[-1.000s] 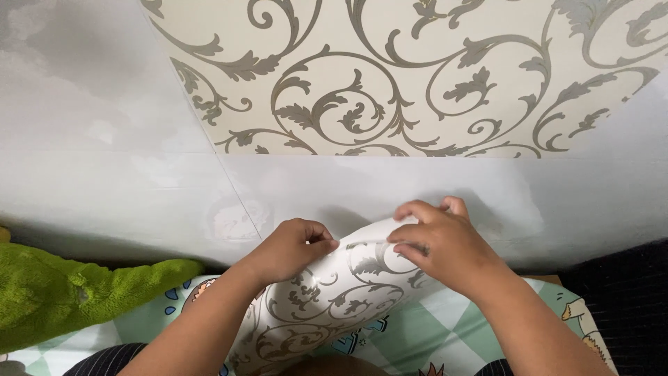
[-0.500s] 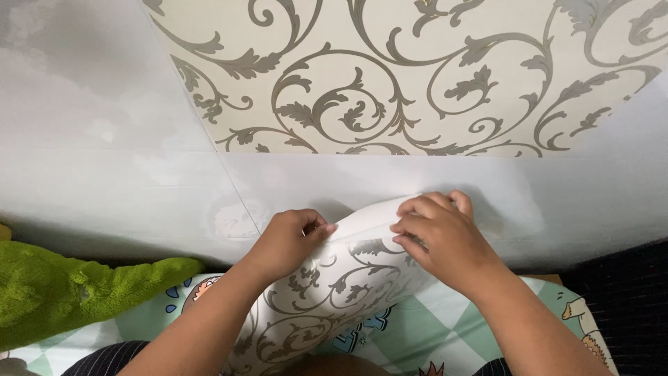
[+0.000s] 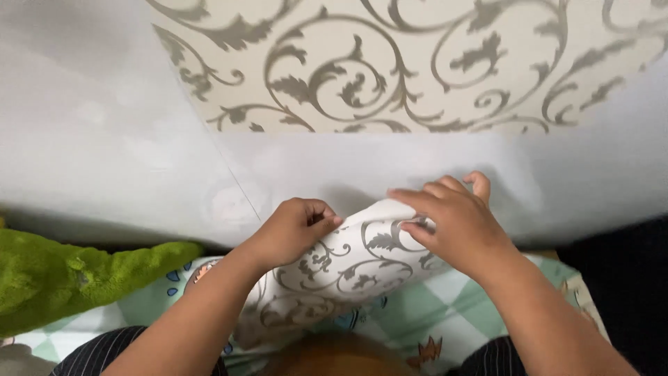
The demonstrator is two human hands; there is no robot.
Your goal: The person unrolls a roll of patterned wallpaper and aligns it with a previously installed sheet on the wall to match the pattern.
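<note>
Head view, near to far. At six o'clock, closest to the camera, a rounded brown shape (image 3: 334,356) was recorded, too blurred to identify, flanked by dark striped fabric (image 3: 104,351) at seven and five o'clock. Beneath these a checked green mat (image 3: 445,313) with cartoon prints was noted, and at nine o'clock a green plush cloth (image 3: 62,278). A loose curled wallpaper sheet (image 3: 348,268), cream with grey scrollwork, was found rising from six o'clock toward the centre. Its upper edge was pinched by the left hand (image 3: 292,233), fingers curled closed on it, at about seven o'clock of centre. The right hand (image 3: 452,226), at five o'clock of centre, was laid over the same edge, thumb tucked beneath and fingers narrowly spread, fingertips touching the grey wall (image 3: 90,139) behind. Farthest, at twelve o'clock, matching pasted wallpaper (image 3: 417,63) was seen on that wall.
</note>
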